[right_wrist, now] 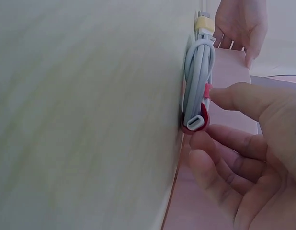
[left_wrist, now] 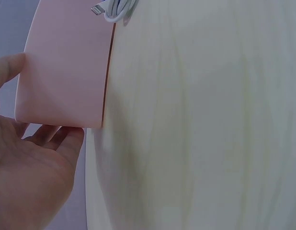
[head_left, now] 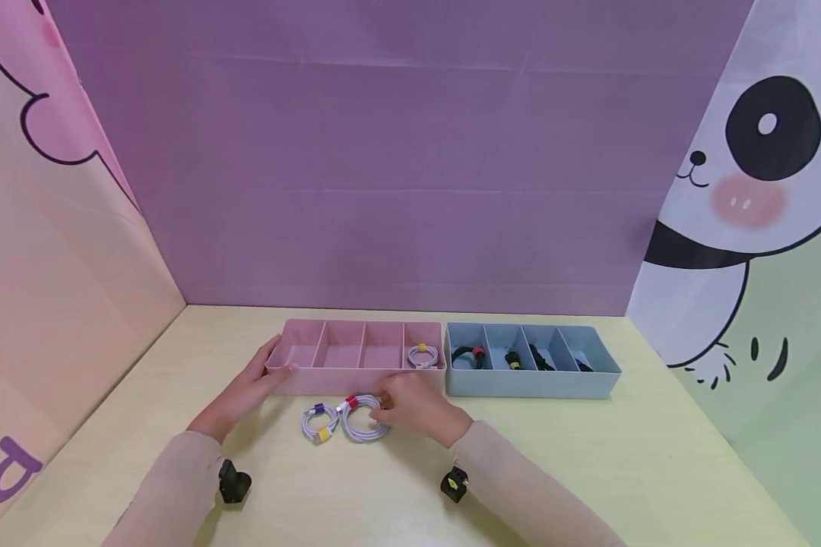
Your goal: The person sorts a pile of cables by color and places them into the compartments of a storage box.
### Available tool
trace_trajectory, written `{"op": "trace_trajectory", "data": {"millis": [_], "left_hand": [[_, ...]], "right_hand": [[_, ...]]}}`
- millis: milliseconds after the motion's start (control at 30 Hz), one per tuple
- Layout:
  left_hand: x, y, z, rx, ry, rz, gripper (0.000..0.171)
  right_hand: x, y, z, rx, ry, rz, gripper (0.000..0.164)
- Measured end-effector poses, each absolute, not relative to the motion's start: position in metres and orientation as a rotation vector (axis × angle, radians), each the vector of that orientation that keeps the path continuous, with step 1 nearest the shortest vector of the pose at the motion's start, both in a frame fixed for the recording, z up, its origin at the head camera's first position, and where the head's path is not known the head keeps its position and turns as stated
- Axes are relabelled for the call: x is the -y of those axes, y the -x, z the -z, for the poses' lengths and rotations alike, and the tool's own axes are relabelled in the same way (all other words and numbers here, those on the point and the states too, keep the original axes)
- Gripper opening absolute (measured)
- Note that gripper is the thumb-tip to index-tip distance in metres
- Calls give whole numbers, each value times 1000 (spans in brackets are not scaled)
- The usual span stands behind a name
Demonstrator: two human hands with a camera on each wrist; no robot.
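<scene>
My left hand (head_left: 248, 390) holds the left end of a pink divided box (head_left: 356, 381), its thumb at the rim and its fingers against the end wall. In front of that box, my right hand (head_left: 416, 405) pinches a coiled white charging cable (head_left: 364, 435) by its edge. A red strap (right_wrist: 196, 125) is wrapped round this coil, beside the thumb and index finger. Just left of it lies a smaller white cable coil (head_left: 309, 430) with blue and yellow bands. Another white coil (head_left: 422, 354) with a yellow band sits in the box's rightmost compartment.
A blue divided box (head_left: 534, 387) stands right beside the pink one. Its compartments hold dark cables, one with a red band (head_left: 478, 352) and one with a yellow band. Both boxes stand on a pale wooden table (head_left: 342, 494), with a purple backdrop (head_left: 410, 190) behind.
</scene>
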State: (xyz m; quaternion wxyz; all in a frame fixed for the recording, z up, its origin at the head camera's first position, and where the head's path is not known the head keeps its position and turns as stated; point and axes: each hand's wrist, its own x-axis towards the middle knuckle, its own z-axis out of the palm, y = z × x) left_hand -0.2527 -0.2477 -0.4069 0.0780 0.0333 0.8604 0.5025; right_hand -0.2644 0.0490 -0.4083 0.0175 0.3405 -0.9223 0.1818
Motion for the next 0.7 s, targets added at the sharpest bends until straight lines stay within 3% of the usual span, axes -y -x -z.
{"op": "trace_trajectory", "data": {"millis": [300, 500, 700], "left_hand": [[247, 253, 408, -2586, -107, -1494, 93], [248, 254, 409, -2589, -114, -1501, 92], [249, 254, 410, -2580, -111, -1507, 92]], "right_hand": [[-46, 261, 412, 2912, -1002, -534, 19], [-46, 261, 411, 2927, -982, -486, 30], [-47, 262, 410, 2966, -961, -535, 31]]}}
